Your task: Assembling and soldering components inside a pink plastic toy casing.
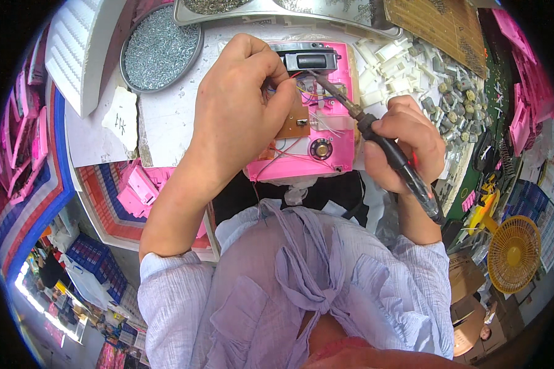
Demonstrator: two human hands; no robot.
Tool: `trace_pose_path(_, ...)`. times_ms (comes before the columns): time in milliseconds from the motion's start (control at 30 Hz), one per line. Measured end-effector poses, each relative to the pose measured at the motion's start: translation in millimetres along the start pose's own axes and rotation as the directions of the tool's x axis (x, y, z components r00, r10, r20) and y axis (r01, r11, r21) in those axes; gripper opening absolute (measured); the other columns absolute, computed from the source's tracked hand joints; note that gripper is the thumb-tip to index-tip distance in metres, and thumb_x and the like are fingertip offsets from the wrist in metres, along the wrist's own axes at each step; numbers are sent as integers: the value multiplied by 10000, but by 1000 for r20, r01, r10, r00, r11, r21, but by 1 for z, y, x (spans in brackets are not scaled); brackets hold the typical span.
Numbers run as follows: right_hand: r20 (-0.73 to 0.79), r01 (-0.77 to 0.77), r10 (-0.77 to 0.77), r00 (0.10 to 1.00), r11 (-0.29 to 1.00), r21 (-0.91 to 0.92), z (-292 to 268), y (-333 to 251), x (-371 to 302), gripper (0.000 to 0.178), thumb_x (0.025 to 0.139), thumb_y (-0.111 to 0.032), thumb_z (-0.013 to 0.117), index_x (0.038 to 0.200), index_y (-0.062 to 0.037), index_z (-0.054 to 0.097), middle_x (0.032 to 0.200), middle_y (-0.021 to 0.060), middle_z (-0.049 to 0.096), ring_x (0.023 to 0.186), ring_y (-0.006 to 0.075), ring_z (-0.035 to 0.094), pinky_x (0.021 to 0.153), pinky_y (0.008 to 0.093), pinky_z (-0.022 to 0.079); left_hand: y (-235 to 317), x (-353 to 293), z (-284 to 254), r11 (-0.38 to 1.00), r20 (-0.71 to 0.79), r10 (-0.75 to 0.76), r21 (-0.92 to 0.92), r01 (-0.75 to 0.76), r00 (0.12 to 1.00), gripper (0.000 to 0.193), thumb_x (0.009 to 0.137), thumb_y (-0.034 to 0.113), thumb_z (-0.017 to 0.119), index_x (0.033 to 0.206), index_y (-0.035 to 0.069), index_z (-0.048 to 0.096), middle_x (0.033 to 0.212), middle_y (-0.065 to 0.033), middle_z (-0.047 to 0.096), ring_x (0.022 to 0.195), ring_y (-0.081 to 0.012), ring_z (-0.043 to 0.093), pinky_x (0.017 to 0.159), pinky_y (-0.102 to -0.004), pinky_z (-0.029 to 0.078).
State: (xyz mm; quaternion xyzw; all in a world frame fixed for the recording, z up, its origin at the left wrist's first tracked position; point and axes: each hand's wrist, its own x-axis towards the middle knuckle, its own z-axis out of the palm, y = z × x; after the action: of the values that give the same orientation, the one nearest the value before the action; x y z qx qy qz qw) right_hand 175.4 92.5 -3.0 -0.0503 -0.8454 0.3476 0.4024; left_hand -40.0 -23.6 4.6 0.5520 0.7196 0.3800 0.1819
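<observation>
A pink plastic housing lies in front of me on the table, with a brown circuit board, thin coloured wires and a round speaker inside. At its far end sits a black plastic part. My right hand grips the dark handle of a soldering iron. The iron's tip points in at the wires just below the black part. My left hand is closed in a pinch over the housing's left side, close to a red wire. What its fingertips hold is hidden.
Small metal screws fill a round dish at the far left. A metal tray stands along the back. White plastic pieces and small metal motors are heaped right of the housing. A yellow fan stands lower right.
</observation>
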Motion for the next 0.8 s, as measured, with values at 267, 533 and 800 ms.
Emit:
trace_pose_path(267,40,-26,27,999,999,-29,3,-1,3,327,675,-2,804,973,-12,670,664,64,612,520,232,534,570,337,437,0,-1,1,1000,-9,-18,-6,18,1000,115,810,88,727,796,-6,661,919,-125,616,736,-285,639,681,-381,523)
trace_pose_path(533,109,56,-43,993,991,-124,2,0,5,331,651,19,786,960,-39,682,623,34,546,514,214,492,566,327,415,-1,-1,1,1000,-8,0,-4,0,1000,127,836,51,726,816,-35,635,914,-107,573,757,-208,593,675,-300,481)
trace_pose_path(800,64,-35,36,997,999,-12,-6,2,4,329,642,16,778,951,-38,680,672,62,623,530,226,539,573,335,434,0,-1,1,1000,-18,6,10,-6,1000,129,840,53,724,813,-33,630,909,-114,569,772,-221,592,690,-311,482)
